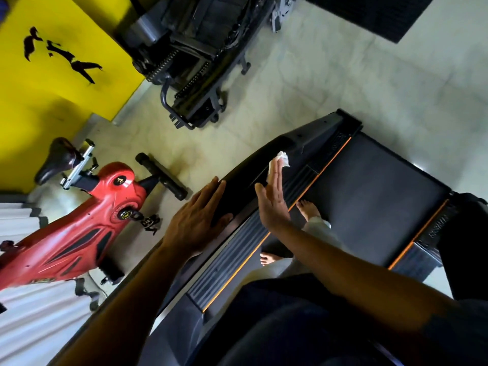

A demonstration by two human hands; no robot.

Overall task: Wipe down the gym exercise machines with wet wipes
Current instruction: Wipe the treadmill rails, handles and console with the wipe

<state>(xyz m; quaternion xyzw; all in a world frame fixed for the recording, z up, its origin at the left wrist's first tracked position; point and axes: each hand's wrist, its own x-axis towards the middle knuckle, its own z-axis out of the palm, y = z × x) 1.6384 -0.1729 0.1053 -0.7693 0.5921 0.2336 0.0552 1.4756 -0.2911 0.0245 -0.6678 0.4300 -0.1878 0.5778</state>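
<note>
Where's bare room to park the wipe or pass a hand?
Free: treadmill belt beyond the feet, between the orange-edged side rails; pale floor between treadmill and the dark machine. Crowded: black handrail, where the left hand rests and the right hand presses the wipe; floor by the red bike.

White wet wipe (crumpled) pressed against black treadmill handrail.

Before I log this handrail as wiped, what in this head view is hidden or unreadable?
- Wet wipe: mostly covered by the right hand; only a crumpled end shows.
- Treadmill handrail: the surface under the left hand and the wipe is hidden, and it is too dark to judge wetness.
- Red exercise bike: cut off by the left edge.
- Black machine behind: cut off by the top edge, dark.
</note>
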